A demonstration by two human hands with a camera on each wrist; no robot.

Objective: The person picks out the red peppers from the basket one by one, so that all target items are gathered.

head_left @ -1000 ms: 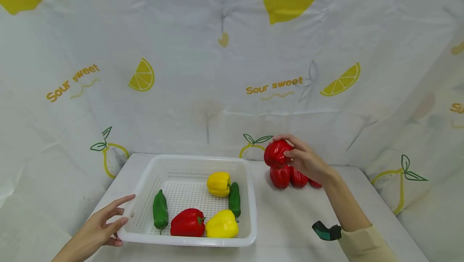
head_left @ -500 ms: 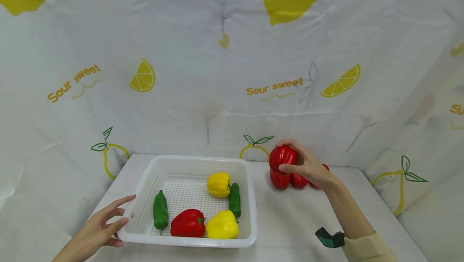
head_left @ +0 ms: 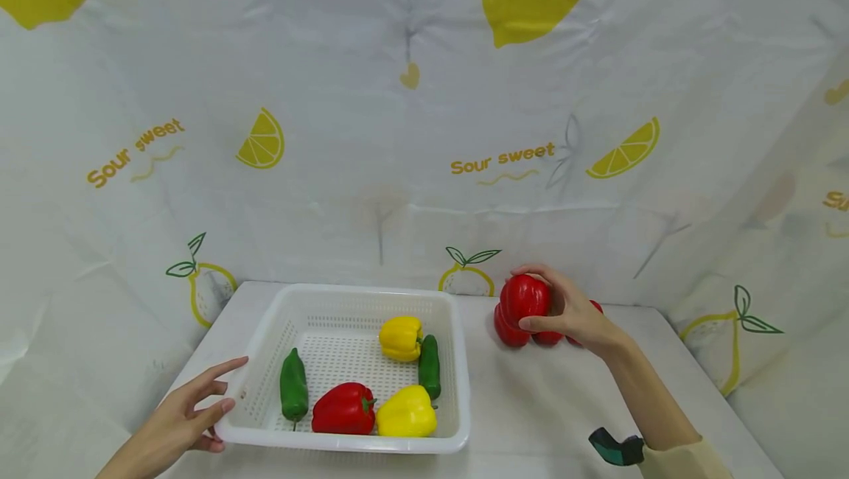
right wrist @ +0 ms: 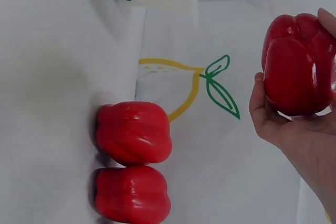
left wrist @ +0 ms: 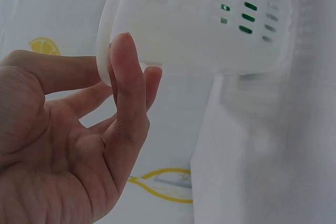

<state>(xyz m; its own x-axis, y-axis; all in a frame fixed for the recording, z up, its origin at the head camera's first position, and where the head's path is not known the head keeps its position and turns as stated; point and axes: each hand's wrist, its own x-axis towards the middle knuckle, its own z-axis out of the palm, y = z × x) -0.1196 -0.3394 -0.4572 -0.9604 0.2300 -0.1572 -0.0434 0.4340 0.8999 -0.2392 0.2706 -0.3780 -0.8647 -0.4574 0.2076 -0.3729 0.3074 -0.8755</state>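
Observation:
My right hand point(head_left: 584, 320) holds a glossy red bell pepper point(head_left: 524, 298) in its fingers and thumb, raised over a row of red bell peppers. The right wrist view shows that held pepper point(right wrist: 294, 72) apart from two others, a red bell pepper point(right wrist: 134, 132) and a second red bell pepper point(right wrist: 134, 195) on the table. On the left, my left hand point(head_left: 175, 416) pinches the rim of a white perforated plastic basket point(head_left: 345, 441) at its near left corner. From the left wrist, the fingertips point(left wrist: 126, 59) lie against the basket's outer wall.
Inside the basket lie a long green pepper point(head_left: 294, 383), a red bell pepper point(head_left: 343, 409), two yellow bell peppers point(head_left: 406, 411) and a slim dark green vegetable point(head_left: 429, 367). A white table point(head_left: 524, 413) carries everything. A lemon-print cloth point(head_left: 345, 169) hangs behind.
My right hand has brought the red bell pepper right and down, and the pepper has turned in its fingers. The left hand and basket keep their places.

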